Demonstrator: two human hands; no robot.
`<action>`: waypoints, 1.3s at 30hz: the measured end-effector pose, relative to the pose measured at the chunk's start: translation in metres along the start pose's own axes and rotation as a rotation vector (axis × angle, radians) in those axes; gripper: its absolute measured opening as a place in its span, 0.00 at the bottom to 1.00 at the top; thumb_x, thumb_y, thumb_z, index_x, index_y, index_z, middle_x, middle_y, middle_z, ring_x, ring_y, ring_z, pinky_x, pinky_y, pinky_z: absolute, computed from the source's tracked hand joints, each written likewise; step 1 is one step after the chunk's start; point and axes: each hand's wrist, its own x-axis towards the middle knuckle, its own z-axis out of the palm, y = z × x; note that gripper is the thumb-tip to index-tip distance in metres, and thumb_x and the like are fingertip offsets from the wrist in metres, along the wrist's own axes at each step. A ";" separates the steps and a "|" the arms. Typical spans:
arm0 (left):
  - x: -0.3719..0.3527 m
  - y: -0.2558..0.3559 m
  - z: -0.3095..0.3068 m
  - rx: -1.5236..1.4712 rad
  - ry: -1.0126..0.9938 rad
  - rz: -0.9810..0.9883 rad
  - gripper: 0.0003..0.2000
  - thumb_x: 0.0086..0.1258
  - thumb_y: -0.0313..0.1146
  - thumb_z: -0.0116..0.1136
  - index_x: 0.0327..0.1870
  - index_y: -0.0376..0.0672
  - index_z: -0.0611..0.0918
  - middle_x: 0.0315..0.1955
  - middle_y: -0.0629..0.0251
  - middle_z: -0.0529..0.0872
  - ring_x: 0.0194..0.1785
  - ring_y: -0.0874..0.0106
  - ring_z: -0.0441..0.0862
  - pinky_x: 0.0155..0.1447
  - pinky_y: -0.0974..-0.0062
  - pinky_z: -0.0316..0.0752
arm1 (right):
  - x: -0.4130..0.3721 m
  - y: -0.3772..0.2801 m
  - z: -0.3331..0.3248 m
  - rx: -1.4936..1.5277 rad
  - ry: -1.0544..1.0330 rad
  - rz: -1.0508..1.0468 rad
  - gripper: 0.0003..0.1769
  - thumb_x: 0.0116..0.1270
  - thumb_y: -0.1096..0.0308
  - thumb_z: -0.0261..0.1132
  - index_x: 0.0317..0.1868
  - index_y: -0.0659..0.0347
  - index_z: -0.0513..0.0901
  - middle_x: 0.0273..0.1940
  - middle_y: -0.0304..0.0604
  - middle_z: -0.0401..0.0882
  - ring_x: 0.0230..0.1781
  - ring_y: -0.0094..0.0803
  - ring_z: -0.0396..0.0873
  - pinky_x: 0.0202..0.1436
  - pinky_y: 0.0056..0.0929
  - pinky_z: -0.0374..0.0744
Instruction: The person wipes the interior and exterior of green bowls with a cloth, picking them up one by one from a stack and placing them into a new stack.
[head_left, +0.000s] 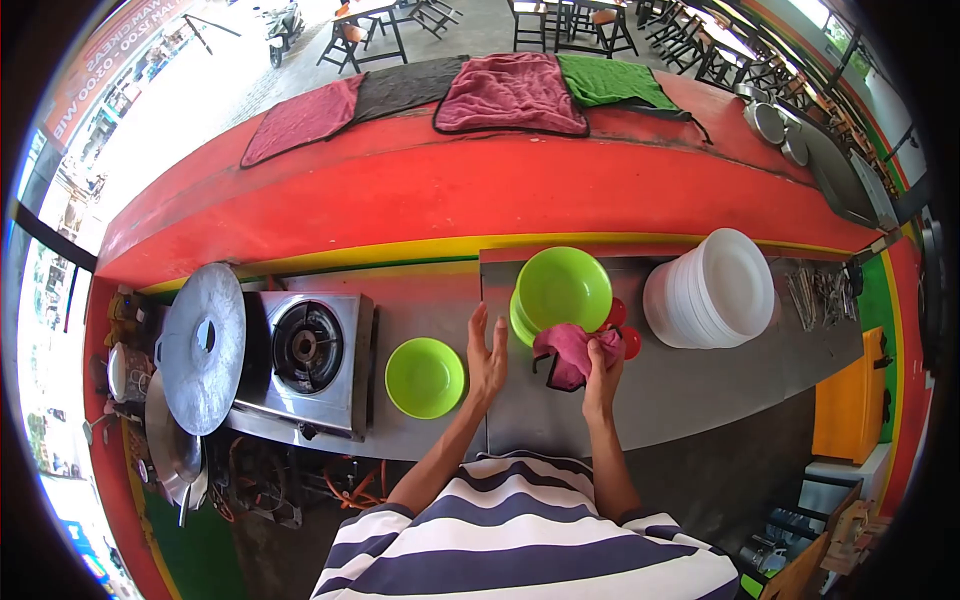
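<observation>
A crumpled pink cloth [566, 354] with a dark edge is gripped in my right hand [602, 378], over the metal counter. My left hand [487, 362] is held up with its fingers stretched out and nothing in it. To its left a green bowl [425, 378] sits on the counter. Just beyond the cloth stand green bowls [564, 290], one tilted and resting against another. Red round items [630, 342] show partly behind the cloth and my right hand; their kind is hard to make out.
A gas stove [308, 352] and a large round metal lid [205, 348] are on the left. Stacked white bowls [712, 290] stand right, beside metal utensils [820, 296]. Across the back runs a red ledge [400, 190] with several cloths [512, 92] laid over it.
</observation>
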 end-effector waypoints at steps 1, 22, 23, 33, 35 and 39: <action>0.007 0.003 0.014 -0.006 -0.020 -0.002 0.35 0.80 0.49 0.55 0.77 0.34 0.60 0.74 0.40 0.66 0.79 0.52 0.61 0.79 0.58 0.58 | 0.005 -0.006 -0.003 0.020 -0.033 0.036 0.28 0.74 0.61 0.68 0.68 0.63 0.70 0.60 0.43 0.76 0.61 0.30 0.74 0.67 0.31 0.71; 0.000 0.008 0.081 0.465 0.127 0.263 0.27 0.84 0.36 0.45 0.80 0.42 0.57 0.74 0.40 0.65 0.79 0.48 0.60 0.76 0.60 0.60 | 0.034 0.003 -0.032 0.227 -0.326 0.320 0.33 0.75 0.61 0.65 0.75 0.64 0.67 0.65 0.45 0.76 0.65 0.30 0.77 0.69 0.32 0.74; -0.001 0.029 0.083 0.303 0.103 0.270 0.25 0.85 0.36 0.42 0.79 0.41 0.59 0.72 0.42 0.68 0.76 0.51 0.65 0.75 0.61 0.63 | 0.032 0.004 -0.032 0.238 -0.336 0.332 0.32 0.75 0.61 0.66 0.74 0.64 0.69 0.64 0.45 0.77 0.64 0.30 0.77 0.69 0.31 0.74; -0.047 0.077 0.044 -0.035 0.421 0.345 0.23 0.88 0.46 0.38 0.71 0.37 0.69 0.59 0.56 0.79 0.59 0.68 0.78 0.63 0.69 0.73 | -0.019 -0.005 -0.052 0.341 -0.287 0.224 0.25 0.74 0.60 0.66 0.64 0.67 0.76 0.57 0.44 0.80 0.56 0.28 0.81 0.62 0.29 0.77; -0.069 0.071 0.025 -0.090 0.404 0.294 0.24 0.88 0.47 0.39 0.70 0.37 0.70 0.56 0.58 0.80 0.56 0.69 0.78 0.61 0.70 0.73 | -0.036 -0.012 -0.058 0.409 -0.253 0.168 0.25 0.75 0.61 0.66 0.65 0.67 0.75 0.58 0.44 0.80 0.57 0.29 0.80 0.64 0.30 0.76; -0.133 0.052 0.003 -0.200 0.345 0.124 0.24 0.87 0.49 0.41 0.64 0.35 0.76 0.48 0.63 0.83 0.51 0.74 0.78 0.57 0.74 0.73 | -0.072 -0.037 -0.070 0.175 -0.286 -0.126 0.27 0.76 0.63 0.64 0.68 0.69 0.71 0.60 0.45 0.78 0.61 0.31 0.77 0.68 0.33 0.73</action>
